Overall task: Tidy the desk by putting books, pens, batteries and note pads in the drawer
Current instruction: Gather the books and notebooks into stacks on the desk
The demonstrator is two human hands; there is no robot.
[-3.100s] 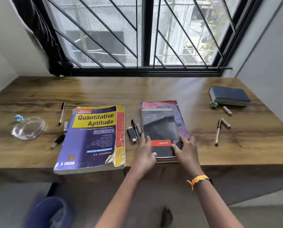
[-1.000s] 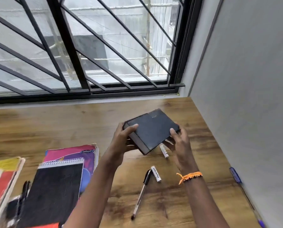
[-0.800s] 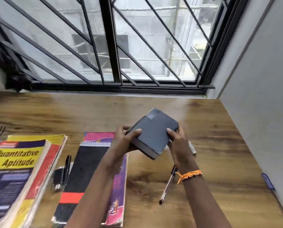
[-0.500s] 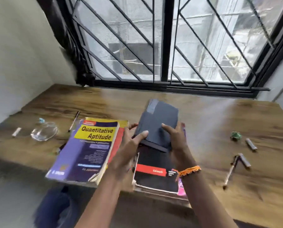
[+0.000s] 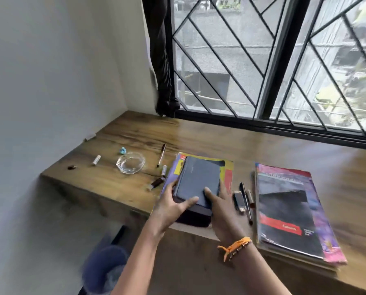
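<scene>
Both hands keep a grip on the dark blue book (image 5: 197, 180): the left hand (image 5: 171, 206) curls round its left near corner, thumb on the cover, and the right hand (image 5: 219, 204) holds its right near edge, thumb on top. The dark blue book lies on the yellow book (image 5: 227, 174) at the bench (image 5: 122, 182) front edge. Left of the dark blue book stands a glass dish (image 5: 130, 162), nothing visible in it. Half a second ago this book was over the black notebook (image 5: 284, 211); now that notebook lies to its right, pens (image 5: 246, 200) between. Both forearms reach forward.
</scene>
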